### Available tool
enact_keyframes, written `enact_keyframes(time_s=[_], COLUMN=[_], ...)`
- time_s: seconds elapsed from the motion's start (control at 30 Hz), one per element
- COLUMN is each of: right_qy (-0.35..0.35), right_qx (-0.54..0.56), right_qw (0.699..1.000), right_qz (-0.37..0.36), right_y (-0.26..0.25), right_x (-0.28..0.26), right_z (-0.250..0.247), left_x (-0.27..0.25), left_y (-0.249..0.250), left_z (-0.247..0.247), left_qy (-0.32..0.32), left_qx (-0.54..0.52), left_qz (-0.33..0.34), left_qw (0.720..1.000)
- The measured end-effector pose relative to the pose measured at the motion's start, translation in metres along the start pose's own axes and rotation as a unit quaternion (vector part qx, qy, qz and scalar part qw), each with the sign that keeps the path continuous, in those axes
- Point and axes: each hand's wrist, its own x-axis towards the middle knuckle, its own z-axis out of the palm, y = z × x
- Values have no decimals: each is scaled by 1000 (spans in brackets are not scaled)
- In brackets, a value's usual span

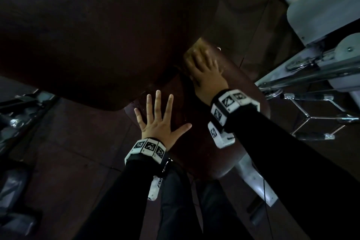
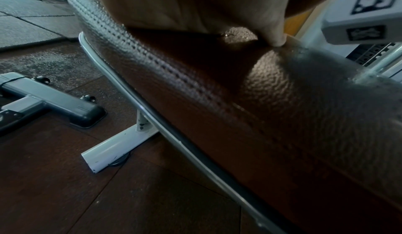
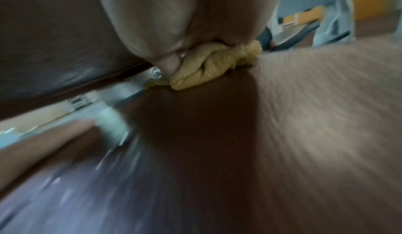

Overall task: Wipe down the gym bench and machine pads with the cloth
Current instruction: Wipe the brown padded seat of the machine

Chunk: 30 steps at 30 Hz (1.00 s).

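Note:
A dark brown seat pad [image 1: 212,154] lies below a large, dark back pad [image 1: 97,25]. My left hand [image 1: 158,119] rests flat on the seat's near left part with its fingers spread. In the left wrist view the left hand's thumb [image 2: 276,36] presses the textured seat pad [image 2: 282,108]. My right hand [image 1: 204,70] lies over a yellow cloth [image 1: 195,49] at the seat's far end, by the gap under the back pad. The right wrist view is blurred; there the right hand [image 3: 163,14] holds the bunched cloth [image 3: 213,65] down on the seat pad [image 3: 282,134], thumb against it.
A grey machine frame [image 1: 321,9] and chrome bars stand close on the right, with a chrome cable handle [image 1: 315,117] on the floor. A white seat support [image 1: 255,179] runs beneath. To the left are a white floor foot [image 2: 117,146] and a grey machine base [image 2: 54,100] on rubber tiles.

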Motion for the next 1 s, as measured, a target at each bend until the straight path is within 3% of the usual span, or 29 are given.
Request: enact_keyframes(time_s=[0.13,0.3,0.47,0.63,0.8,0.9,1.0], right_qy=[-6,-47,-20,-11,-15,-30,-6], right_qx=[1,-27,41,86,46,40,57], right_qw=[999,998,995,988,998,999,998], right_qz=[-37,26,85,132,44,1,3], right_y=[1,47,65,40,0,-5,2], right_x=[-59,-97,-62,4,3,-31,-74], right_z=[16,7,-11,-19,-7,5,14], left_x=[1,1,1,1,2,2,2], left_y=[-1,-1,-2,-2,-3,-3,-3], left_z=[1,2,3,4,6,7,7], left_qy=[5,7,7,12,22,26,26], left_qx=[10,1,1,-6,-6,-3,-5], left_qz=[-3,-2,-1,3,1,0,4], left_qw=[1000,1000,1000,1000,1000,1000,1000])
